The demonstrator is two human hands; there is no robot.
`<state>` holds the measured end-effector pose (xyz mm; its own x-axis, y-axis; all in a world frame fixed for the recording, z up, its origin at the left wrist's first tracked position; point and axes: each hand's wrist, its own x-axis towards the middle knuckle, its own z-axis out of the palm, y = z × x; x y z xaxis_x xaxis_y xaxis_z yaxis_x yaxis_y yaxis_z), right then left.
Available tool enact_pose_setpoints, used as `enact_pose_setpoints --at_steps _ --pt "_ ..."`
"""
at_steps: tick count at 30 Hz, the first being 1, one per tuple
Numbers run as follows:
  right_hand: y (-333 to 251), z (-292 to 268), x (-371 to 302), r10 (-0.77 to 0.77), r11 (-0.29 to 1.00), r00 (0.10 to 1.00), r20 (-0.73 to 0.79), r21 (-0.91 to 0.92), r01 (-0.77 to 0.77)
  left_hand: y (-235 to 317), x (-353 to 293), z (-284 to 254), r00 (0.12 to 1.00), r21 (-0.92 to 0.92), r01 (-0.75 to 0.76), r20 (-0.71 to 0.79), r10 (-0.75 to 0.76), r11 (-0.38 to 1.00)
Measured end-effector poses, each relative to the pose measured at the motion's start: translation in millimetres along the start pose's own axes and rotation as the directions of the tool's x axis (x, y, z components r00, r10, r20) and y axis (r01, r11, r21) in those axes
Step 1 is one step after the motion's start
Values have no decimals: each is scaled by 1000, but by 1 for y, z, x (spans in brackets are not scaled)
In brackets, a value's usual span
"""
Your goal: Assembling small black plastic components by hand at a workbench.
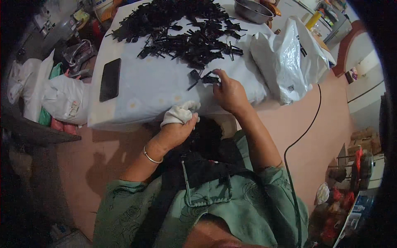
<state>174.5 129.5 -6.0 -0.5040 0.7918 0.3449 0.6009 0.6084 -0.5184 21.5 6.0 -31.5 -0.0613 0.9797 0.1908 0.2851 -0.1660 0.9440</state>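
Observation:
My left hand (pixel 177 133) is closed around a bunched white cloth (pixel 179 114) at the table's near edge, with a bracelet on its wrist. My right hand (pixel 230 91) pinches a small black plastic part (pixel 210 79) over the tabletop. Just left of it lies another black part (pixel 193 77) with thin prongs. Beyond both hands, a large heap of similar black parts (pixel 194 41) spreads over the far half of the white-covered table (pixel 144 87). The exact shape of the pinched part is too small to make out.
A dark phone (pixel 110 80) lies at the table's left. On the right stands a white plastic bag (pixel 281 62), with a metal bowl (pixel 253 10) behind it. White sacks (pixel 66 97) sit beside the table's left edge. A black cable (pixel 304 134) hangs at my right.

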Motion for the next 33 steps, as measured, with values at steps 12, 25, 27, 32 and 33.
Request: enact_pose_setpoints --at_steps 12,25,27,32,33 --pt "-9 6 3 -243 967 969 51 86 238 -3 -1 -14 934 -346 274 -127 -334 897" --pt "-67 1 -50 -336 889 926 -172 267 373 21 -1 -7 967 -108 -156 -221 130 982" --pt "-60 5 -45 -81 945 991 -111 309 112 23 -4 -8 967 9 -194 -164 193 981" --pt "-54 4 -43 33 810 984 176 572 -129 22 -9 -3 990 -317 -81 -132 41 945" --pt "-56 3 -44 -67 847 988 136 531 -16 24 -9 -5 990 -316 -82 -135 40 945"
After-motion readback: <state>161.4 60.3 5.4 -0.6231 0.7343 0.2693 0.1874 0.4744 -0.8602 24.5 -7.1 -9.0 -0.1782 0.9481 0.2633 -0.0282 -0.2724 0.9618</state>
